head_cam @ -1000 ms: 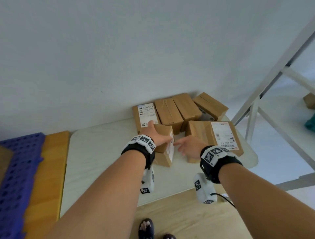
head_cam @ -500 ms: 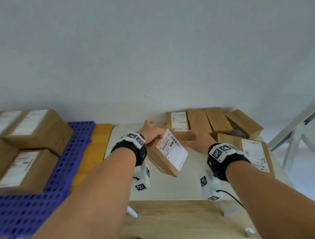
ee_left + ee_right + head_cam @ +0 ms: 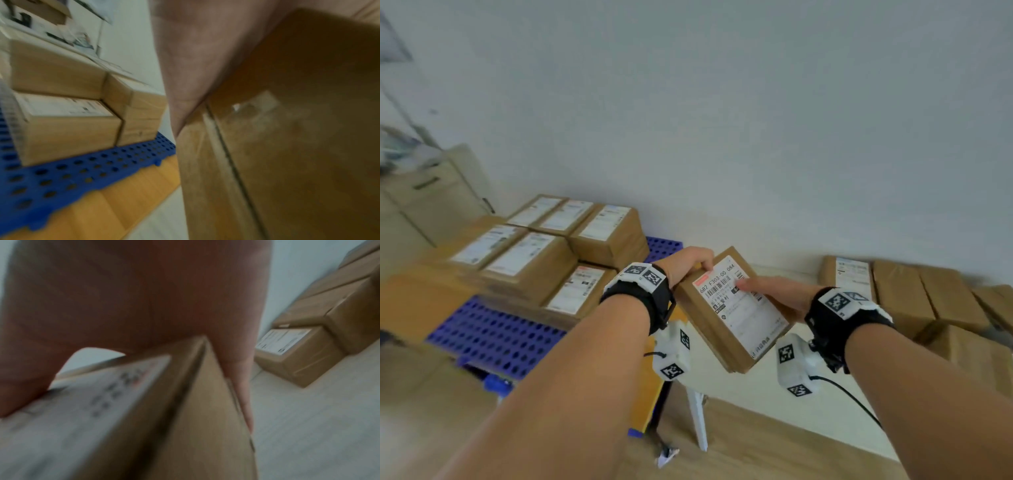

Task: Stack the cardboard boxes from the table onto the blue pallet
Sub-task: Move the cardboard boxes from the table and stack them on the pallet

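A pale wall (image 3: 722,120) backs the scene, with the blue pallet (image 3: 493,337) at left carrying stacked boxes (image 3: 530,260) and the white table (image 3: 756,404) at right bearing a row of boxes (image 3: 904,294). The labelled cardboard box (image 3: 736,315) hangs tilted in the air between pallet and table, left hand (image 3: 688,263) gripping its far corner, right hand (image 3: 777,291) clasping its right edge, thumb on the label. The left wrist view alone shows the box's seamed underside, the right wrist view fingers (image 3: 242,386) down its side.

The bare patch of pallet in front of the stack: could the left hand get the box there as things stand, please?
Probably yes: the pallet lies bare beside the left hand, which grips the box with the right hand; nothing stands between.
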